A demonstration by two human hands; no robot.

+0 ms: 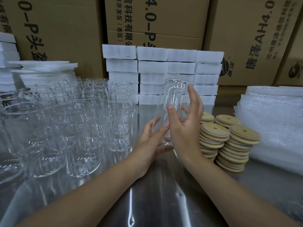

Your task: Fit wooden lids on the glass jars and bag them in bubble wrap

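Note:
A clear glass jar (174,95) is held tilted above the steel table (157,194), its open mouth pointing up and away from me. My left hand (151,142) cups its base, with the thumb up the near side and the fingers underneath. My right hand (185,126) grips its side, thumb on the near wall, index finger up near the rim and the other fingers showing through the glass. Just right of my hands stand several stacks of round wooden lids (215,130), each with a small hole. A pile of bubble wrap bags (275,122) lies at the far right.
Several empty glass jars (78,122) crowd the left half of the table. White foam blocks (164,69) are stacked along the back, with more foam sheets (44,66) at the left. Large cardboard boxes (62,27) form a wall behind them.

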